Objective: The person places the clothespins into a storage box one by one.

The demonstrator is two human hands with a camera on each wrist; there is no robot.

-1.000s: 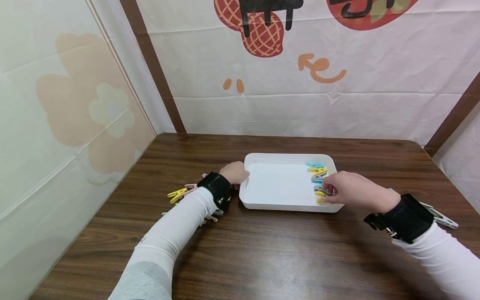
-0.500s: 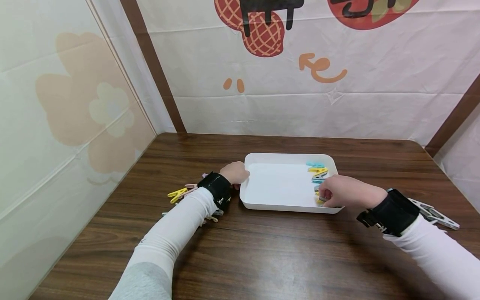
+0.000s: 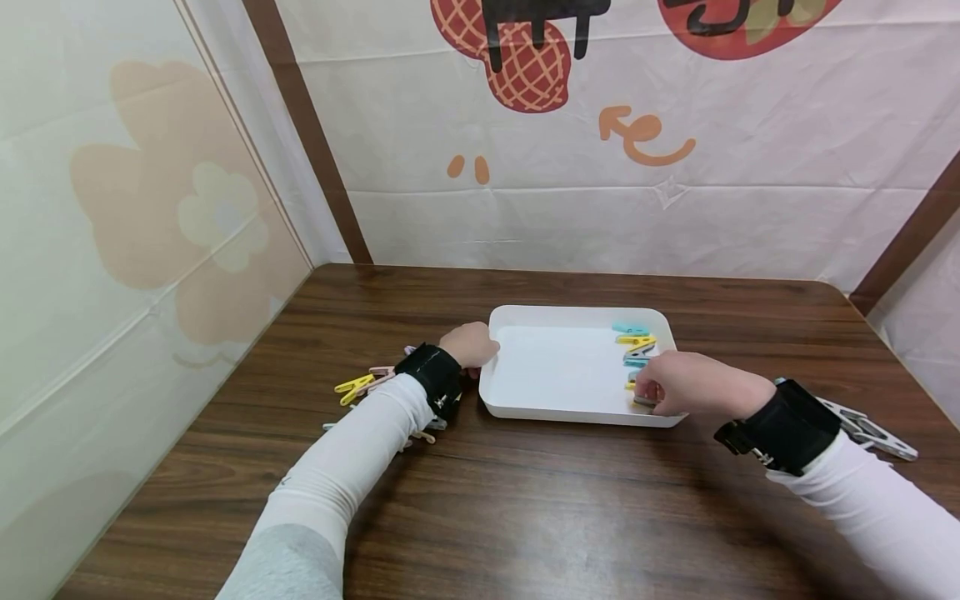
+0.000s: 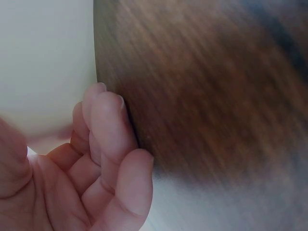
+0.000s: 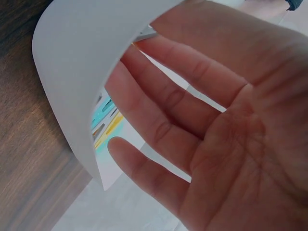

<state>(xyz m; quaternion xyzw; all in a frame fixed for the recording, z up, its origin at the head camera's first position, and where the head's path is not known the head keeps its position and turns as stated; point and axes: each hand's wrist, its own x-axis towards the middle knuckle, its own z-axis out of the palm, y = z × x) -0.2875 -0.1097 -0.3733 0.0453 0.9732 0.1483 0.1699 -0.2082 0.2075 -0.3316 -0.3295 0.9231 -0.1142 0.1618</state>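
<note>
My right hand (image 3: 693, 385) is over the right end of a white tray (image 3: 555, 367). Its thumb and index finger pinch a grey clothespin (image 5: 146, 33), mostly hidden by the fingers; the other fingers are spread in the right wrist view. Behind that hand a column of clothespins lies in the tray, among them a turquoise clothespin (image 3: 630, 330) and a yellow clothespin (image 3: 636, 339). My left hand (image 3: 469, 345) grips the tray's left rim, and its fingers (image 4: 113, 127) are curled in the left wrist view.
Under and beside the left forearm lie several loose clothespins, including a yellow clothespin (image 3: 352, 388). A large silver clip-like object (image 3: 870, 429) shows behind the right wrist. The wooden table (image 3: 525, 517) meets a printed cloth wall (image 3: 517, 225) at the back.
The right hand has shifted slightly left, lowering the grey clothespin near the tray's front right corner and covering more of the yellow clothespin there. The left hand has stayed on the rim.
</note>
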